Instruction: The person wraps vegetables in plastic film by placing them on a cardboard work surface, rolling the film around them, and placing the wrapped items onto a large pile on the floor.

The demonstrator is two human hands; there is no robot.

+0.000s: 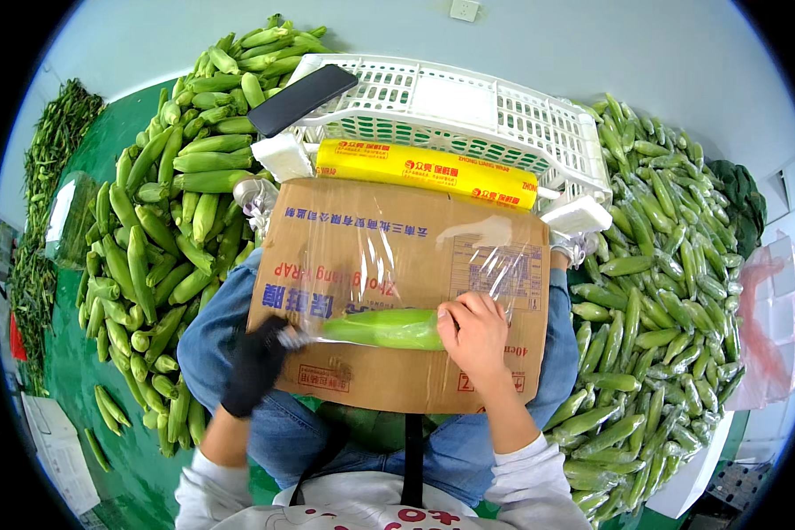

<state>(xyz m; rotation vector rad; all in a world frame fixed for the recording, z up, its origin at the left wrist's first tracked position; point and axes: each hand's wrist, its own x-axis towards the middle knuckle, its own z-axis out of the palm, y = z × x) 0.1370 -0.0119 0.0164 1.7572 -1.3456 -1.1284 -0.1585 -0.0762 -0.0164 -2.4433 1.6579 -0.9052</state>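
Observation:
One ear of corn in its husk lies sideways on a sheet of cardboard across the person's lap, with clear film over it. My right hand grips its right end through the film. At the left end my left hand, in a black glove, pinches the gathered film; it is slightly blurred. Clear plastic film stretches up over the cardboard to a roll in yellow printed wrapping, which is held between two white foam blocks.
Behind the roll stands a white plastic crate with a black smartphone on its left corner. Unwrapped corn ears are heaped on the left, film-wrapped ears on the right. A clear bottle-like container lies farther left on the green floor.

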